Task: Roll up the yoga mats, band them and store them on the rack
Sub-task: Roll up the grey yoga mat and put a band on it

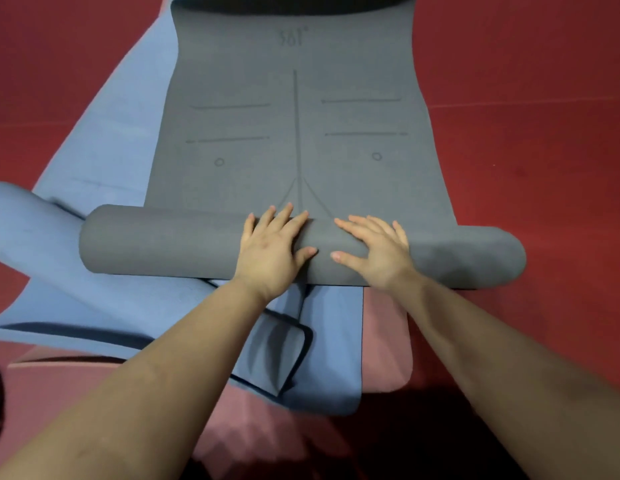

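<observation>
**Two hands press on a half-rolled grey mat**

A person leans over a grey yoga mat [294, 133] spread on a red floor [543, 98], both bare forearms reaching in from the bottom of the view. The near end of the mat is wound into a thick roll [163, 240] that lies crosswise, its two ends sticking out past the flat part on either side. The left hand [272, 247] and the right hand [374, 249] lie side by side on the middle of the roll, palms down, fingers spread and nearly straight, thumbs pointing toward each other with a small gap between them. Neither hand grasps anything; both simply press flat on the roll's top, the fingertips reaching its far edge where the flat mat begins.

The unrolled part runs away from the person and carries printed guide marks (a long centre line, short crossbars, two small circles and a faint logo near the far end). Its far end curls up dark at the top of the view.

Under the grey mat lies a blue mat [104, 150], spread out at an angle to the left and also showing beneath the roll on the near side. A loop of dark strap [303, 344] lies on the blue mat between the forearms. A pink mat [388, 348] lies lowest, showing beside and below the blue one.
</observation>
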Motion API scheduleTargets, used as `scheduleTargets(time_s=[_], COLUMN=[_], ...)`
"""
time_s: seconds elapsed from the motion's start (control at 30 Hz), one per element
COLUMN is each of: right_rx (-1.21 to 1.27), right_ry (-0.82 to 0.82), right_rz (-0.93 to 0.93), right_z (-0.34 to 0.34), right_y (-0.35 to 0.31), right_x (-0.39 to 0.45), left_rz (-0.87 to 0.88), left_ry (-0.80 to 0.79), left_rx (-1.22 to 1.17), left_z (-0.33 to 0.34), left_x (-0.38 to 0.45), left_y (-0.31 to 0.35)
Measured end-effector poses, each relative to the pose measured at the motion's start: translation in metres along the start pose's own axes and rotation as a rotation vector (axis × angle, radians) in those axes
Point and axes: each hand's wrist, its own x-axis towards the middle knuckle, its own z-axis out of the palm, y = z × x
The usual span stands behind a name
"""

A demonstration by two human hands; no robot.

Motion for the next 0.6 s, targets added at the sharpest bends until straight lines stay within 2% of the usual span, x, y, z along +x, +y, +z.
scheduleTargets(time_s=[0.1, 0.2, 0.3, 0.4, 0.47, 0.6], right_rx=[-0.016, -0.139, -0.159, -0.15, -0.112, -0.14], right_ry=[-0.074, -0.051, -0.027, -0.02, -0.06, 0.001], right_rz=[0.038, 0.067, 0.05, 0.059, 0.071, 0.02], right_z=[-0.013, -0.013, -0.002, -0.008, -0.018, -0.011], right_y=[-0.004, -0.005, -0.002, 0.0, -0.001, -0.004], right_x=[0.021, 0.009, 0.005, 0.037, 0.054, 0.046], left_rz=[0.005, -0.006, -0.032, -0.053, 0.004, 0.025], left_ry=[0.033, -0.046, -0.124, 0.003, 0.073, 0.043], left_rx=[0.045, 0.015, 0.021, 0.03, 0.031, -0.061], left_z=[0.004, 0.0, -0.008, -0.006, 0.002, 0.006], left_x=[0.001, 0.023, 0.051, 0.051, 0.042, 0.051], left_y=[-0.003, -0.01, -0.013, -0.007, -0.004, -0.014])
